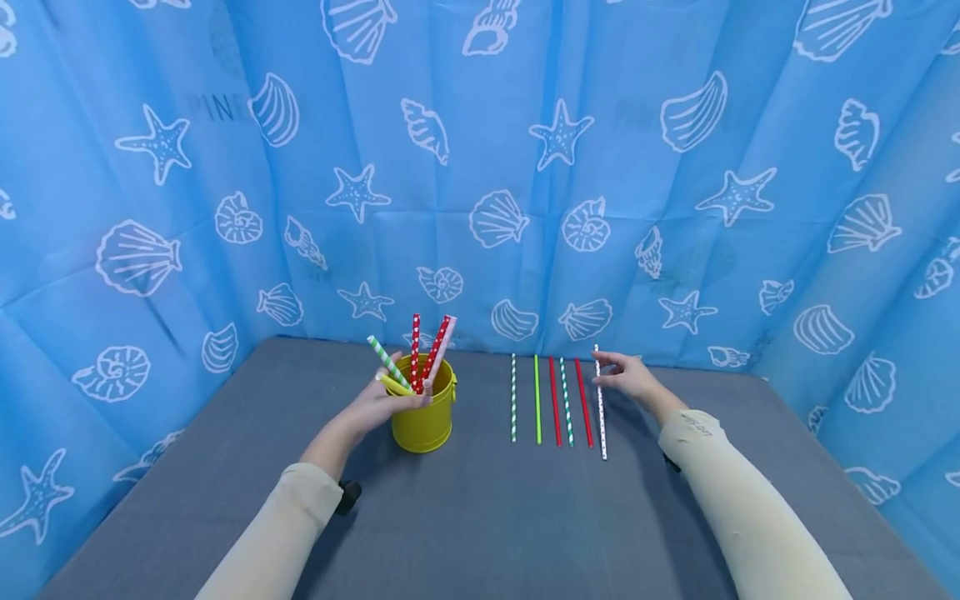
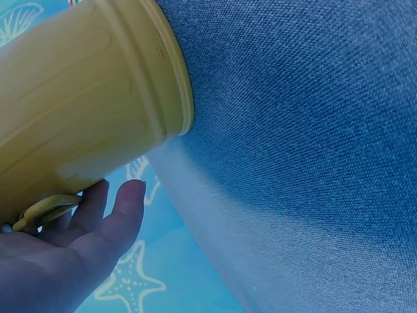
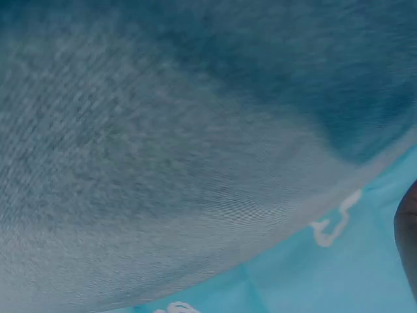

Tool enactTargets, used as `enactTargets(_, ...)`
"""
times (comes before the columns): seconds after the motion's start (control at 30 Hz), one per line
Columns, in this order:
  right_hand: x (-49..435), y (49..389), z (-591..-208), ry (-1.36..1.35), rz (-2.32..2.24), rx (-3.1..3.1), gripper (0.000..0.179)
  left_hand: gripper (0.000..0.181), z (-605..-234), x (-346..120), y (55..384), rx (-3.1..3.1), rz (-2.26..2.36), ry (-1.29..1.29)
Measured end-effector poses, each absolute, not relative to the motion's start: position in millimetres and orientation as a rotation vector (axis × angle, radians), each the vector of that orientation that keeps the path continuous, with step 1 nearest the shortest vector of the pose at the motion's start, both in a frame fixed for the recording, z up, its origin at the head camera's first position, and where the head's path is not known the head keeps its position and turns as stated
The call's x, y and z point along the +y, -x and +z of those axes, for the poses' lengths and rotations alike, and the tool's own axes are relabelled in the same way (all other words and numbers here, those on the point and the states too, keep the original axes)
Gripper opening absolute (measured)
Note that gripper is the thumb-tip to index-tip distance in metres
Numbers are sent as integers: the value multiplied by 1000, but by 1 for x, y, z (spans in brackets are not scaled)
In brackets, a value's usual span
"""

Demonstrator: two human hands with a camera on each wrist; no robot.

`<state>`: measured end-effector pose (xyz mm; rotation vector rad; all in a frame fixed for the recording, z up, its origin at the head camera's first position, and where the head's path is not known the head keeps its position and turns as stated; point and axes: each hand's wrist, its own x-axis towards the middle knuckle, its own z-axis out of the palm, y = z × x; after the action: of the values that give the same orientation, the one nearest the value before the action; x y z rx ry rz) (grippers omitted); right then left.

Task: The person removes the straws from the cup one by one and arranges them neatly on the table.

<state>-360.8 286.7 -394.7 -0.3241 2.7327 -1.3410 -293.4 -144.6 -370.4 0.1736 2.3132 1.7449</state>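
In the head view my left hand [image 1: 382, 404] grips the rim of a yellow bucket [image 1: 422, 429], thumb across the front and fingers round the far side. The left wrist view shows fingers [image 2: 130, 202] below the bucket's wall [image 2: 85, 98], beside its handle loop [image 2: 52, 210]. Red dotted, green-striped, pink and yellow paper straws [image 1: 415, 350] stick out of the bucket. My right hand [image 1: 633, 379] holds a white dotted straw [image 1: 602, 425] near its far end, between thumb and fingers. In the right wrist view only one fingertip [image 3: 407, 228] shows at the edge.
Left of the white straw several straws lie side by side: a red straw [image 1: 584, 404], a green-striped straw [image 1: 566, 404], another red straw [image 1: 555, 404], a lime straw [image 1: 537, 404] and a striped straw [image 1: 513, 400]. A blue shell-print curtain [image 1: 465, 167] hangs behind the grey table [image 1: 480, 533].
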Motion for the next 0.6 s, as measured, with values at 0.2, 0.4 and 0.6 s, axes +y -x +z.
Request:
enactTargets(0.2,307,379,-416,393,-1320,2697,62,100,-371,-145,294,2315,1741,-169)
enactTargets(0.4,313,388,-424,422,-1225,2737,63,101,-373,-144,296,2311,1744,-157)
enactTargets(0.6,300,381,-411,344,-1072,2721,63,100,-374,-146,296,2317,1744,-154)
